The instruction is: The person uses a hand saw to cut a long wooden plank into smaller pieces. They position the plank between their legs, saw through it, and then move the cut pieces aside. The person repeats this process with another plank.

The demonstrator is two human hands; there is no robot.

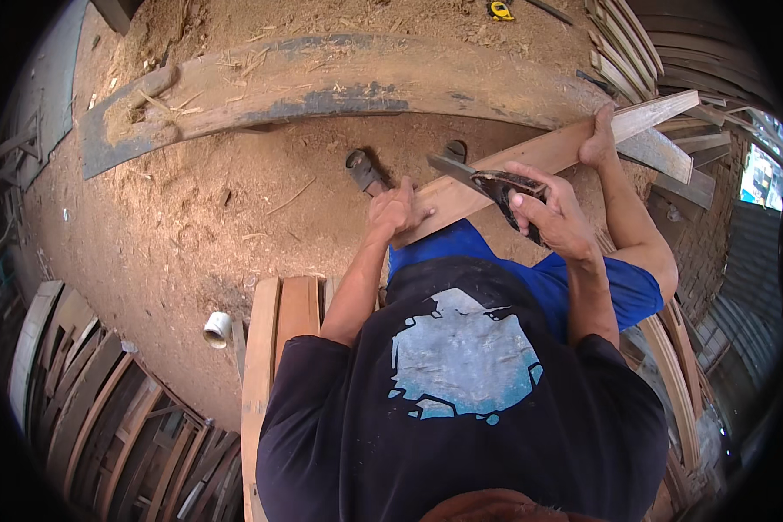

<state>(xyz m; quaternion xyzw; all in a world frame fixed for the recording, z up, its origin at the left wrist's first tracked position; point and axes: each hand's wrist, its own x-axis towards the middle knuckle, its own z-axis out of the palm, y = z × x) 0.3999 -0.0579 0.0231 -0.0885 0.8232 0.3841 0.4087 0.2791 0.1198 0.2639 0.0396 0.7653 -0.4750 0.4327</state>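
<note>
The plank point(550, 155) lay diagonally ahead of the torso, its near end over the blue shorts point(448, 247) and its far part across the broad board point(461, 85). The left hand point(394, 210) gripped the near end, thumb flat on the face; finger placement underneath could not be told. The right hand point(552, 211) was closed around the dark handle of the handsaw point(457, 170), and the bare foot point(597, 143) bore on the plank's far part. Hazard: a skipping blade could have reached the left fingers, as they sat near its line. Weak foot pressure could have let the plank swivel. Clearance: the blade tip projected past the plank's far edge, over open ground near a sandal point(363, 166); the shorts and thigh limited room below the near end.
</note>
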